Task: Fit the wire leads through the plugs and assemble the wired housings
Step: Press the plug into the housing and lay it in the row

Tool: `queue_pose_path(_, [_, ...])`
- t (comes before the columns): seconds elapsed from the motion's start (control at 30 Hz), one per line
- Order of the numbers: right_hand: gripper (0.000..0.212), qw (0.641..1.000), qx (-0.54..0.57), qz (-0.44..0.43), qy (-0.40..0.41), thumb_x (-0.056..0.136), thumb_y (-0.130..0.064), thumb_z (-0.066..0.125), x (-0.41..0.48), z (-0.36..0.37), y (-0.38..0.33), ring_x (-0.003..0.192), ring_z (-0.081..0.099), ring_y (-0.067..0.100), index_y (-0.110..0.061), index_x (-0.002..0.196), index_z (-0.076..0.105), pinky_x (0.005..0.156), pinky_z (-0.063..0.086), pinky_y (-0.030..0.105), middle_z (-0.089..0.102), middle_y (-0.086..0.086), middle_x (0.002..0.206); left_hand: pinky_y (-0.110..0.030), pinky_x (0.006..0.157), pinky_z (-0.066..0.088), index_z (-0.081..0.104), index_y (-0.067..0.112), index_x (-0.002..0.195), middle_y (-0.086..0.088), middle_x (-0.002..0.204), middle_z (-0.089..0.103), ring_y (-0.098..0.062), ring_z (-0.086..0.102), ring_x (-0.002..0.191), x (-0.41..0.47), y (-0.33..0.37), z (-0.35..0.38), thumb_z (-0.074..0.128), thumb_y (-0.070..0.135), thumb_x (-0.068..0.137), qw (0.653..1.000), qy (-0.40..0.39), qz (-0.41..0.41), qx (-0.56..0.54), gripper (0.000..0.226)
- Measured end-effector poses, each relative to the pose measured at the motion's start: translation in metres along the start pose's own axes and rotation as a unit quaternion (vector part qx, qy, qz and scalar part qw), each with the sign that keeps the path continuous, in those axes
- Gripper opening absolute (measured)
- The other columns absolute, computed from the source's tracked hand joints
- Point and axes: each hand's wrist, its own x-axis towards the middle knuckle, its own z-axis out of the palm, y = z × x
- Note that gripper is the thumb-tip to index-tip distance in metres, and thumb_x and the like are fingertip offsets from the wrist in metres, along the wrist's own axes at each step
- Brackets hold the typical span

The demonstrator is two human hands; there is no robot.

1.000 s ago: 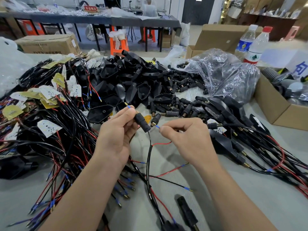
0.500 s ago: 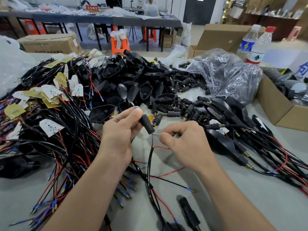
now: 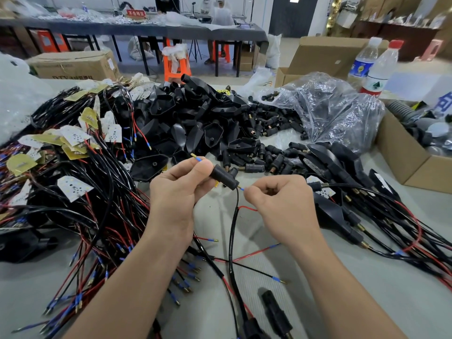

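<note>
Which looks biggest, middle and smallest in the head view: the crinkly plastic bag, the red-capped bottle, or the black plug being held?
1. plastic bag
2. red-capped bottle
3. black plug, smallest even though it is nearest the camera

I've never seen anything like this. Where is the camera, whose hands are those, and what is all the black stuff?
No machine here: a person works bare-handed, and the one camera sits on their head, looking down. The left hand grips a small black plug; the right hand pinches a blue-tipped lead at the plug's end. On the table lie a tangle of red and black wires, a heap of black housings and loose plugs. Two bottles stand at the back right.
</note>
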Motion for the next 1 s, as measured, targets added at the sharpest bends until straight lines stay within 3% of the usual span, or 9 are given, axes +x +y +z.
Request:
queue_pose_path(0.1, [0.021, 0.999, 0.037, 0.004, -0.019, 0.077, -0.019, 0.074, 0.001, 0.002, 0.002, 0.044, 0.036, 0.005, -0.012, 0.058, 0.068, 0.047, 0.029, 0.014, 0.042, -0.011, 0.043, -0.027, 0.076, 0.06, 0.081, 0.018, 0.075, -0.007, 0.081, 0.076, -0.021, 0.074, 0.08, -0.002, 0.001, 0.0, 0.085, 0.016, 0.073, 0.999, 0.012, 0.037, 0.02, 0.004])
queue_pose_path(0.2, [0.021, 0.996, 0.068, -0.007, -0.049, 0.077, -0.024, 0.071, 0.001, 0.004, 0.003, 0.047, 0.035, 0.004, -0.016, 0.058, 0.068, 0.048, 0.03, 0.018, 0.043, -0.011, 0.046, -0.023, 0.068, 0.059, 0.082, 0.021, 0.074, -0.003, 0.073, 0.075, -0.015, 0.069, 0.066, -0.003, 0.001, 0.0, 0.082, 0.006, 0.082, 0.991, 0.019, 0.099, 0.085, 0.017])
queue_pose_path(0.37, [0.018, 0.99, 0.128, -0.015, -0.065, 0.079, -0.025, 0.071, 0.006, 0.002, 0.007, 0.057, 0.042, 0.01, -0.011, 0.066, 0.072, 0.054, 0.034, 0.029, 0.056, 0.019, 0.062, -0.029, 0.076, 0.061, 0.077, 0.015, 0.08, -0.011, 0.082, 0.065, -0.018, 0.068, 0.073, 0.001, 0.001, -0.001, 0.073, 0.002, 0.09, 0.998, 0.011, 0.016, 0.056, 0.016])
queue_pose_path(0.47, [0.014, 0.99, 0.126, -0.006, -0.067, 0.077, -0.025, 0.071, 0.008, 0.0, 0.011, 0.057, 0.043, 0.01, -0.015, 0.069, 0.075, 0.054, 0.036, 0.03, 0.056, 0.013, 0.058, -0.022, 0.068, 0.059, 0.077, 0.011, 0.095, -0.006, 0.083, 0.066, -0.012, 0.064, 0.073, 0.0, 0.001, 0.0, 0.065, 0.004, 0.097, 0.996, -0.03, -0.019, 0.079, 0.015])
queue_pose_path(0.57, [0.014, 0.987, 0.133, -0.001, -0.087, 0.078, -0.025, 0.072, 0.01, -0.003, 0.014, 0.057, 0.04, 0.011, -0.014, 0.071, 0.076, 0.054, 0.033, 0.029, 0.05, -0.002, 0.056, -0.021, 0.064, 0.059, 0.082, 0.013, 0.079, -0.002, 0.078, 0.071, -0.009, 0.062, 0.068, -0.001, 0.003, -0.001, 0.06, 0.008, 0.1, 0.995, -0.072, -0.051, 0.055, 0.031])
queue_pose_path(0.7, [0.014, 0.979, 0.149, 0.01, -0.135, 0.077, -0.028, 0.073, 0.008, -0.004, 0.013, 0.059, 0.043, 0.014, -0.017, 0.07, 0.077, 0.058, 0.035, 0.033, 0.054, 0.0, 0.058, -0.019, 0.06, 0.058, 0.08, 0.011, 0.075, -0.001, 0.073, 0.072, -0.005, 0.062, 0.061, -0.003, 0.0, 0.003, 0.059, 0.008, 0.1, 0.997, -0.034, -0.065, 0.004, 0.033])
queue_pose_path(1.0, [0.02, 0.977, 0.164, 0.066, -0.121, 0.087, -0.019, 0.076, 0.002, 0.0, 0.004, 0.063, 0.048, 0.016, -0.009, 0.069, 0.075, 0.065, 0.04, 0.035, 0.06, 0.006, 0.061, -0.024, 0.063, 0.06, 0.08, 0.014, 0.076, -0.005, 0.074, 0.067, -0.01, 0.062, 0.065, -0.001, -0.002, 0.002, 0.061, 0.015, 0.101, 0.992, -0.076, -0.032, 0.095, 0.032])
